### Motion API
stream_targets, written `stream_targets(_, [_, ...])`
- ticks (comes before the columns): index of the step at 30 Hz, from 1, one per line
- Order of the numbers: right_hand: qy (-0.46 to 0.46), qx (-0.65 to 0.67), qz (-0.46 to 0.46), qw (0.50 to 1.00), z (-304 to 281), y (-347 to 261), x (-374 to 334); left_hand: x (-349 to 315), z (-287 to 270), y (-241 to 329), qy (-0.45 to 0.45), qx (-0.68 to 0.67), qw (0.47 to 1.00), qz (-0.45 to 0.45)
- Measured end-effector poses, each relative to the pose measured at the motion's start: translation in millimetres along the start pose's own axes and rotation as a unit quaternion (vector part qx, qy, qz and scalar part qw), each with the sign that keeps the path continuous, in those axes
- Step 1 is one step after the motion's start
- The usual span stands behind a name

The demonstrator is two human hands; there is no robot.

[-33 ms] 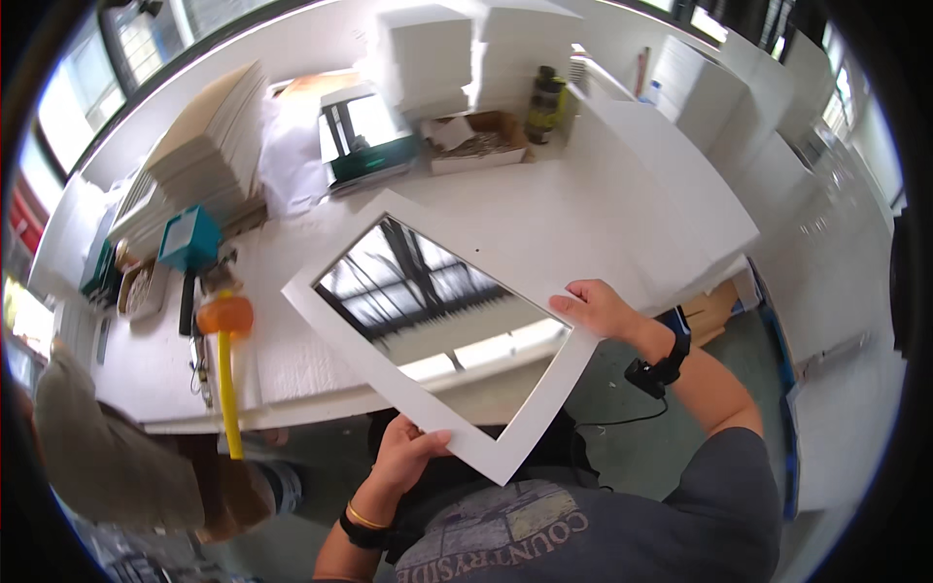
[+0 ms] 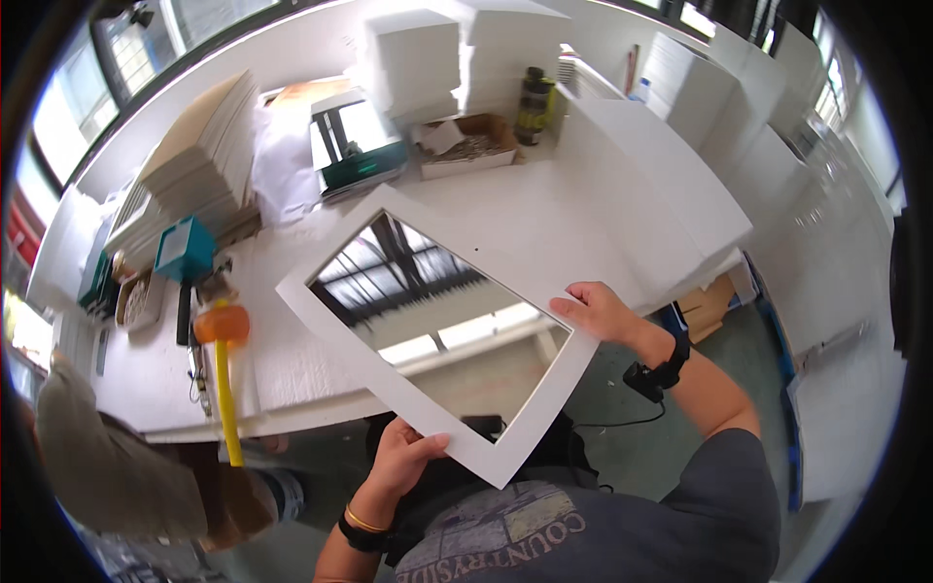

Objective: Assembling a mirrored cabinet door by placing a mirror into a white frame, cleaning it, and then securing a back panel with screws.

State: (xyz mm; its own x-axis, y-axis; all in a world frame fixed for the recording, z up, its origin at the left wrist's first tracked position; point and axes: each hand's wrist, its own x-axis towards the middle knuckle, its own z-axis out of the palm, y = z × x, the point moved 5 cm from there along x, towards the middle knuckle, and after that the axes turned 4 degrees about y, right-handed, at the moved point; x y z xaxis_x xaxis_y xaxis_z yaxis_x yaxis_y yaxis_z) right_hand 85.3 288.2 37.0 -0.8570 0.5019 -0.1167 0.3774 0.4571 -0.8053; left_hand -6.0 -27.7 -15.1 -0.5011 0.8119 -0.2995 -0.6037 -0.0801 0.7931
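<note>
A rectangular mirror with a flat white frame (image 2: pixel 437 325) is in both my hands, held at a slant in front of my body over the table's near edge. Windows and dark beams show reflected in its glass. My left hand (image 2: pixel 403 457) grips the lower left edge, thumb on top of the frame and fingers mostly hidden beneath. At the right corner my right hand (image 2: pixel 601 311) is closed on the frame, its thumb lying on the front face and the other fingers partly behind.
On the white table (image 2: pixel 515 209) lie a mallet (image 2: pixel 223 327) with orange head and yellow handle, and a teal tool (image 2: pixel 185 250). Behind stand a cardboard box of small pieces (image 2: pixel 486 148), a dark bottle (image 2: pixel 533 105) and stacked boards (image 2: pixel 199 155). Another person's sleeve (image 2: pixel 107 457) is at left.
The mirror has tilted slightly in my hands, so the reflection in its glass has shifted. Both hands keep their hold. The background has moved a little to the left in view.
</note>
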Motion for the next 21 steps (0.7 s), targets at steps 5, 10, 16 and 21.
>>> stream_targets(5, [0.135,0.116,0.027,0.984,-56.8,2.3,-69.1,21.4,59.9,42.3,-0.092,0.051,0.994,-0.009])
stream_targets(10, [0.299,0.152,-0.015,0.942,-128.7,-1.2,-116.4,64.9,130.6,79.7,-0.158,0.180,0.970,0.042])
stream_targets(16, [0.410,0.078,0.045,0.907,-243.9,39.4,-144.2,128.5,253.0,91.4,-0.256,0.238,0.934,0.071])
stream_targets(21, [0.393,0.077,0.036,0.915,-317.4,61.9,-120.3,204.7,326.2,64.9,-0.276,0.264,0.922,0.065])
